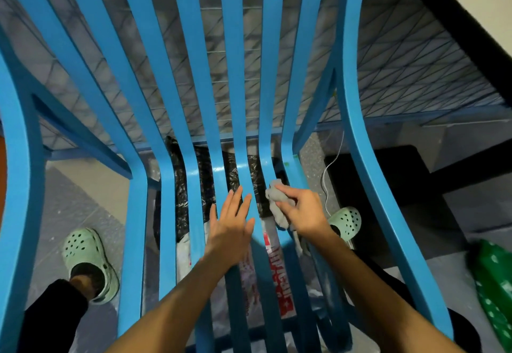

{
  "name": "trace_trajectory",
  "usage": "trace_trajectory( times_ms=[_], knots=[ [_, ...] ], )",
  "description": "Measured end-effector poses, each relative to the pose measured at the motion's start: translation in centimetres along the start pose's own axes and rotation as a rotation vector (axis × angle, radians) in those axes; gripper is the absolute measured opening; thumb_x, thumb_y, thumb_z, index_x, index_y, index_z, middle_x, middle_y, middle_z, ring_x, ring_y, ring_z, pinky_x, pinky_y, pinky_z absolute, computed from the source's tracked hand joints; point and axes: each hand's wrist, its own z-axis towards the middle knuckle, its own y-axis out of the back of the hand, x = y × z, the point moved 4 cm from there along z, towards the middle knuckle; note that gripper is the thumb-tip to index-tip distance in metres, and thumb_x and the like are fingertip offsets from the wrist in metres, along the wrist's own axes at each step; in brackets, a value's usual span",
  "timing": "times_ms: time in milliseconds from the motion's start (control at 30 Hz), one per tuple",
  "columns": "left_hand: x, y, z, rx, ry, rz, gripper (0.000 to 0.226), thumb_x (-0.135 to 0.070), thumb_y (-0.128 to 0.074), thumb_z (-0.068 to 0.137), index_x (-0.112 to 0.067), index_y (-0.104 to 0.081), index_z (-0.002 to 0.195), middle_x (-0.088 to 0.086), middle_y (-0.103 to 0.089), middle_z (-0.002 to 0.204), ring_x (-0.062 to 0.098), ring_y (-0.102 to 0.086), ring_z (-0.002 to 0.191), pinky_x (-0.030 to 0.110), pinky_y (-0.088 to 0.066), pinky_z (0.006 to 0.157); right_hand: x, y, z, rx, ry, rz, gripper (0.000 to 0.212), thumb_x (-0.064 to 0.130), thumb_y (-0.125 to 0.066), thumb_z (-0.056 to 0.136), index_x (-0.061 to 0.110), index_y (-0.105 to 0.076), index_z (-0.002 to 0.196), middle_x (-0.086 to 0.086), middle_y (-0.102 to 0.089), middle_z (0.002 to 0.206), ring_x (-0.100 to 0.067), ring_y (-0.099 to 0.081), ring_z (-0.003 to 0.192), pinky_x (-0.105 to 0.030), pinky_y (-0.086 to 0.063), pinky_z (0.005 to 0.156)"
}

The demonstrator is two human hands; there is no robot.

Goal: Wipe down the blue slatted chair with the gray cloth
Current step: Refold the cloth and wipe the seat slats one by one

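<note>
- Left hand [231, 219] rests flat on the seat of the blue slatted plastic chair [191, 75], fingers straight and slightly spread
- Right hand [303, 211] grips the crumpled gray cloth [275, 199], pressed on a right seat slat
- Wiping seems underway; which slats are already clean cannot be told

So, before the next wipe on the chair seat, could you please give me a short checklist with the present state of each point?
1. Right hand grips the gray cloth: ok.
2. Cloth lies on a right-side seat slat of the blue slatted chair: ok.
3. Left hand rests flat on the middle slats: ok.
4. Left hand is apart from the cloth: ok.
5. Slats are already clean: cannot tell.
</note>
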Motion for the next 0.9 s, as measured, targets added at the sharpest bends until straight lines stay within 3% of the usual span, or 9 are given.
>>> trace_trajectory(
  times_ms=[100,167,233,333,467,633,800,900],
  knots=[
    [0.0,-0.2,0.6,-0.029,0.022,-0.024,0.06,-0.043,-0.015,0.099,-0.021,-0.02,0.155,0.002,-0.006,0.163,0.02,-0.005,0.15,0.058,-0.03,0.112,2.3,0.6,4.3,-0.106,0.095,0.008,0.041,0.003,-0.067,0.087,0.012,-0.063,0.127,0.003,-0.061,0.13,-0.004,-0.053,0.123,-0.005,-0.033,0.103],
    [-0.2,-0.2,0.8,-0.045,0.032,-0.066,0.057,-0.043,-0.02,0.101,-0.026,-0.013,0.156,-0.003,0.002,0.164,0.015,0.005,0.149,0.055,-0.023,0.117,2.8,0.2,7.5,-0.148,0.157,-0.034,0.041,-0.001,-0.067,0.086,0.013,-0.065,0.124,0.001,-0.061,0.131,-0.006,-0.053,0.125,-0.016,-0.034,0.11],
    [-0.5,0.2,0.7,-0.104,0.029,-0.117,0.055,-0.041,-0.026,0.103,-0.026,-0.018,0.155,-0.003,-0.002,0.164,0.015,0.001,0.151,0.053,-0.02,0.117,2.3,-0.6,9.2,-0.159,0.164,-0.12,0.044,-0.006,-0.065,0.084,0.012,-0.064,0.124,-0.002,-0.058,0.135,-0.01,-0.05,0.129,-0.019,-0.029,0.113],
    [-0.6,-0.5,0.2,-0.132,0.021,-0.133,0.053,-0.04,-0.03,0.103,-0.024,-0.026,0.153,-0.002,-0.011,0.164,0.016,-0.008,0.151,0.053,-0.027,0.114,0.2,-2.9,9.1,-0.143,0.109,-0.248,0.048,-0.01,-0.059,0.084,0.011,-0.063,0.128,-0.002,-0.053,0.141,-0.012,-0.044,0.134,-0.016,-0.022,0.114],
    [0.0,-0.5,0.3,-0.14,0.023,-0.163,0.054,-0.04,-0.032,0.102,-0.023,-0.026,0.153,-0.002,-0.01,0.164,0.016,-0.007,0.151,0.054,-0.03,0.112,-0.8,-3.8,7.6,-0.13,0.037,-0.307,0.046,-0.001,-0.057,0.088,0.014,-0.061,0.131,0.0,-0.053,0.142,-0.013,-0.046,0.133,-0.021,-0.027,0.115],
    [0.1,-0.5,0.1,-0.157,0.005,-0.203,0.054,-0.04,-0.029,0.103,-0.023,-0.025,0.154,-0.002,-0.009,0.164,0.015,-0.005,0.151,0.051,-0.028,0.114,-1.2,-3.2,5.9,-0.035,-0.036,-0.418,0.044,0.007,-0.057,0.087,0.022,-0.064,0.128,0.001,-0.062,0.132,-0.019,-0.06,0.118,-0.024,-0.042,0.105],
    [0.1,-0.5,0.3,-0.146,0.023,-0.18,0.054,-0.042,-0.026,0.102,-0.024,-0.025,0.153,-0.003,-0.009,0.164,0.015,-0.006,0.151,0.051,-0.026,0.114,0.4,-3.0,8.7,-0.053,0.021,-0.425,0.04,0.006,-0.062,0.087,0.024,-0.066,0.124,-0.005,-0.068,0.122,-0.024,-0.063,0.111,-0.033,-0.048,0.1],
    [0.1,-0.6,0.3,-0.131,0.041,-0.147,0.054,-0.041,-0.032,0.102,-0.024,-0.027,0.153,-0.002,-0.013,0.163,0.017,-0.011,0.15,0.051,-0.03,0.112,1.1,-3.1,10.1,-0.087,0.066,-0.365,0.041,0.003,-0.066,0.084,0.021,-0.068,0.121,-0.002,-0.067,0.124,-0.02,-0.061,0.117,-0.032,-0.046,0.104]
  ],
)
